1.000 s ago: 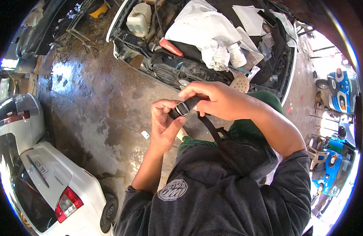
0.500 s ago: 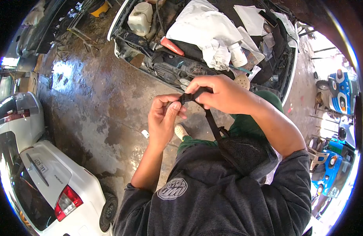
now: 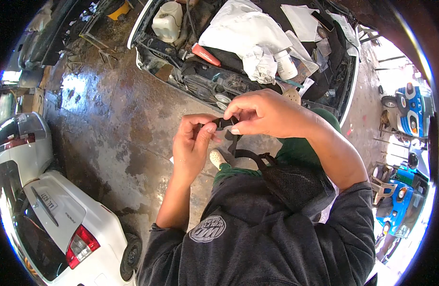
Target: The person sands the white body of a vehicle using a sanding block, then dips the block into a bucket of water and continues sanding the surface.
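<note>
Between my two hands stretches a black webbing strap with what looks like a plastic buckle. My left hand pinches its left end between thumb and fingers. At its other end, the thumb and fingertips of my right hand grip the black piece. The strap's free length hangs down in a curve and runs to a black mesh bag against my right side. My fingers partly hide the buckle.
Ahead is an open engine bay holding a white plastic jug, a red tube, a white bottle, crumpled paper and a phone. A white car stands at left, blue vehicles at right. The concrete floor is stained.
My right thumb has moved down and the fingers have shifted on the strap. The strap, taut before, now sags in a loop below my right hand. My left hand has moved slightly left.
</note>
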The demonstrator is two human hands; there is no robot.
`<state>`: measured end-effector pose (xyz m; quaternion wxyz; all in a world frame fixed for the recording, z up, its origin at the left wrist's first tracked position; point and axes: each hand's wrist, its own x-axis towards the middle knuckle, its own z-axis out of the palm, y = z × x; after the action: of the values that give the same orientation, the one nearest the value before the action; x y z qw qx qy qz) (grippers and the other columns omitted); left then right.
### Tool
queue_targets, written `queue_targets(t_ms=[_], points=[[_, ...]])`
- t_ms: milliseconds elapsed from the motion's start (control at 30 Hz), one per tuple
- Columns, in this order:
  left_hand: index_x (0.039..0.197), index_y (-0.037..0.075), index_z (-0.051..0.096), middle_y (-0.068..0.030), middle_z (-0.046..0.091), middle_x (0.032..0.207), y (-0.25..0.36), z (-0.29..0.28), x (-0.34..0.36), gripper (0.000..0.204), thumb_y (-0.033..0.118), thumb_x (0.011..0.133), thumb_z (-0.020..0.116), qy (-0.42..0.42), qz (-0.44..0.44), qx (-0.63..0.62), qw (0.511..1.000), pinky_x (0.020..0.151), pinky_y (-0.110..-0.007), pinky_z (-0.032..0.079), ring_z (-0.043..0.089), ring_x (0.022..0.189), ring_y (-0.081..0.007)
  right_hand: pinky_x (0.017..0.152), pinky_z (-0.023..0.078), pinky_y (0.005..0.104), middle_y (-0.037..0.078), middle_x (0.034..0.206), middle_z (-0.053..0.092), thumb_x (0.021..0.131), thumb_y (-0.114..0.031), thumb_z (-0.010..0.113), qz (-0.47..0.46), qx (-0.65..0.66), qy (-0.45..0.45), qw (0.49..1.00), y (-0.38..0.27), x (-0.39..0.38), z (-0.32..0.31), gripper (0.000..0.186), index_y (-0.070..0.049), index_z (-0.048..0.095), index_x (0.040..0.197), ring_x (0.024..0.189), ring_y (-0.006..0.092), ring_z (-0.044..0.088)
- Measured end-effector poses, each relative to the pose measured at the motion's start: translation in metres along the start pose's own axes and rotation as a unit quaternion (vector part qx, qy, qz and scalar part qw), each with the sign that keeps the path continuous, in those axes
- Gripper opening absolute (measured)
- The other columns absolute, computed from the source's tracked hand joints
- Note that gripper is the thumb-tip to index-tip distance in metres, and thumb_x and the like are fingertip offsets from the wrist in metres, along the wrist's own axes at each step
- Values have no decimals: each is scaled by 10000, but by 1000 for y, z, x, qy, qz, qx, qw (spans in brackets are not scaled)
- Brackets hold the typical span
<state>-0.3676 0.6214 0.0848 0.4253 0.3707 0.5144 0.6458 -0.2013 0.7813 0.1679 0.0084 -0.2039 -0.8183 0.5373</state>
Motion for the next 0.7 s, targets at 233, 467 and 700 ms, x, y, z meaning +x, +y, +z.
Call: queue_targets(t_ms=[233, 467, 700], points=[[1123, -11, 559, -114, 685, 1061, 10, -6, -2, 123, 66, 1037, 602, 6, 23, 52, 998, 695, -285, 579, 667, 813, -142, 748, 542, 297, 73, 877, 733, 880, -178, 775, 18, -3, 2, 1000, 1, -4, -1, 289, 8, 692, 1085, 796, 115, 678], [1132, -13, 614, -99, 651, 1034, 16, -26, 5, 216, 186, 1085, 542, 30, -4, 81, 996, 649, -278, 566, 640, 778, -127, 776, 522, 261, 36, 917, 735, 941, -159, 716, 79, 135, -22, 987, 4, -2, -15, 254, 31, 681, 1106, 845, 84, 669], [1203, -22, 631, -54, 631, 957, 23, -14, 11, 240, 161, 1050, 605, 11, -39, -94, 995, 633, -266, 530, 613, 770, -111, 815, 540, 264, 74, 1027, 729, 981, -169, 685, 102, 212, -20, 972, -2, -3, -19, 358, 48, 626, 1260, 932, 117, 681]])
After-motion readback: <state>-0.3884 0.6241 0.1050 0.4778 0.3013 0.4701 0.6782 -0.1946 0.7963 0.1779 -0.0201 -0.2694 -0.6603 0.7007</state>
